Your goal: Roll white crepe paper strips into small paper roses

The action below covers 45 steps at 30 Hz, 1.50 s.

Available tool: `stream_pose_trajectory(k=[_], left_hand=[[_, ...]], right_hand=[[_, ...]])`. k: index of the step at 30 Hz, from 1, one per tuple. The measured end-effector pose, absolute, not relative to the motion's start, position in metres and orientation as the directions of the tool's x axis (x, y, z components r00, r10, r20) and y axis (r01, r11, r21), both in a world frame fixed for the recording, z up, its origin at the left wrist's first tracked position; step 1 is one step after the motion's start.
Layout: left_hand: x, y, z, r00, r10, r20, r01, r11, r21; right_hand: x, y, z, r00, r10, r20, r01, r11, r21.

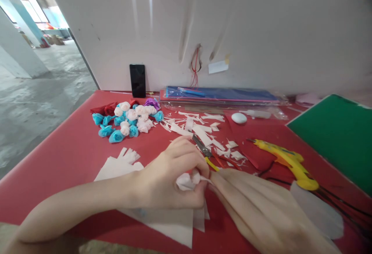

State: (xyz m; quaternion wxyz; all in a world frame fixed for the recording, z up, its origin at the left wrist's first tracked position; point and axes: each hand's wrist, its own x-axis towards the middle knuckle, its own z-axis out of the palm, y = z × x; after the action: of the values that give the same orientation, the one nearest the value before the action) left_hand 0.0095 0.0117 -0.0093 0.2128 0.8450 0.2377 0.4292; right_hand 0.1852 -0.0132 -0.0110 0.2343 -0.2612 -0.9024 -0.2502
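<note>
My left hand is curled around a small rolled white paper flower, pinching it just above the red table. My right hand meets it from the right, its fingertips pressed together on the same white paper. Under both hands lie white paper sheets, one cut into a fringe. Scissors with yellow handles lie just beyond my fingers among white paper scraps.
A heap of finished blue, white, red and purple paper flowers sits at the back left. A yellow glue gun with black cord lies right. Packs of coloured paper, a black phone, a white oval object and a green board stand behind.
</note>
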Motion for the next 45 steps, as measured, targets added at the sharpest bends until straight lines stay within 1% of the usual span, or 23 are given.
stream_pose_trajectory(k=[2, 3, 7, 9, 12, 14, 16, 17, 18, 21, 23, 26, 29, 31, 32, 35, 37, 39, 42, 43, 45], left_hand=[[0.010, 0.012, -0.011, 0.504, 0.582, 0.638, 0.232, -0.803, 0.549], [0.010, 0.012, -0.012, 0.490, 0.595, 0.636, 0.234, -0.793, 0.562], [0.010, 0.010, -0.013, 0.424, 0.714, 0.558, 0.221, -0.679, 0.700], [0.010, 0.009, -0.012, 0.414, 0.747, 0.520, 0.197, -0.631, 0.750], [0.011, 0.007, -0.013, 0.435, 0.728, 0.530, 0.168, -0.644, 0.746], [0.013, 0.005, -0.014, 0.450, 0.699, 0.556, 0.182, -0.681, 0.709], [0.014, 0.004, -0.016, 0.440, 0.695, 0.569, 0.217, -0.697, 0.683], [0.015, 0.003, -0.017, 0.428, 0.704, 0.567, 0.233, -0.692, 0.683], [0.015, 0.003, -0.018, 0.415, 0.722, 0.554, 0.244, -0.675, 0.696], [0.015, 0.004, -0.018, 0.384, 0.803, 0.456, 0.239, -0.563, 0.791], [0.015, 0.005, -0.017, 0.373, 0.860, 0.349, 0.225, -0.448, 0.865], [0.015, 0.010, -0.015, 0.369, 0.907, 0.205, 0.207, -0.294, 0.933], [0.015, 0.014, -0.015, 0.381, 0.913, 0.145, 0.199, -0.234, 0.951], [0.013, 0.018, -0.015, 0.394, 0.910, 0.127, 0.180, -0.212, 0.961], [0.012, 0.019, -0.014, 0.394, 0.911, 0.124, 0.159, -0.201, 0.967], [0.007, 0.024, -0.012, 0.364, 0.917, 0.165, 0.080, -0.207, 0.975], [0.004, 0.024, -0.010, 0.332, 0.918, 0.216, 0.049, -0.245, 0.968], [0.002, 0.023, -0.008, 0.315, 0.896, 0.313, 0.051, -0.345, 0.937], [0.002, 0.020, -0.008, 0.299, 0.802, 0.517, 0.101, -0.565, 0.819], [0.002, 0.019, -0.009, 0.295, 0.764, 0.574, 0.114, -0.625, 0.772], [0.004, 0.016, -0.009, 0.286, 0.698, 0.657, 0.133, -0.708, 0.694]], right_hand=[[0.184, -0.011, -0.009, -0.754, 0.345, 0.558, 0.583, 0.742, 0.329], [0.184, -0.010, -0.007, -0.749, 0.336, 0.571, 0.579, 0.752, 0.315], [0.184, -0.005, 0.001, -0.680, 0.326, 0.657, 0.590, 0.775, 0.226], [0.184, -0.005, 0.004, -0.631, 0.371, 0.682, 0.620, 0.769, 0.156], [0.182, -0.007, 0.004, -0.578, 0.452, 0.679, 0.634, 0.773, 0.025], [0.180, -0.008, 0.002, -0.600, 0.462, 0.653, 0.612, 0.791, 0.003], [0.180, -0.008, -0.001, -0.652, 0.429, 0.625, 0.587, 0.808, 0.058], [0.179, -0.008, -0.003, -0.679, 0.412, 0.608, 0.583, 0.806, 0.105], [0.179, -0.008, -0.005, -0.694, 0.365, 0.621, 0.573, 0.801, 0.170], [0.179, -0.006, -0.010, -0.738, 0.260, 0.622, 0.568, 0.737, 0.367], [0.178, -0.005, -0.011, -0.757, 0.215, 0.618, 0.559, 0.703, 0.441], [0.175, -0.002, -0.014, -0.766, 0.199, 0.611, 0.553, 0.688, 0.470], [0.174, 0.001, -0.018, -0.755, 0.240, 0.611, 0.569, 0.702, 0.428], [0.175, 0.004, -0.021, -0.734, 0.277, 0.621, 0.576, 0.738, 0.352], [0.175, 0.006, -0.022, -0.717, 0.305, 0.627, 0.576, 0.765, 0.287], [0.179, 0.011, -0.022, -0.645, 0.411, 0.645, 0.565, 0.824, 0.039], [0.180, 0.013, -0.020, -0.579, 0.497, 0.646, 0.552, 0.823, -0.138], [0.181, 0.014, -0.016, -0.520, 0.588, 0.619, 0.518, 0.794, -0.319], [0.180, 0.013, -0.011, -0.495, 0.721, 0.486, 0.435, 0.689, -0.580], [0.180, 0.013, -0.009, -0.501, 0.748, 0.434, 0.410, 0.647, -0.642], [0.180, 0.012, -0.008, -0.509, 0.789, 0.343, 0.387, 0.566, -0.728]])
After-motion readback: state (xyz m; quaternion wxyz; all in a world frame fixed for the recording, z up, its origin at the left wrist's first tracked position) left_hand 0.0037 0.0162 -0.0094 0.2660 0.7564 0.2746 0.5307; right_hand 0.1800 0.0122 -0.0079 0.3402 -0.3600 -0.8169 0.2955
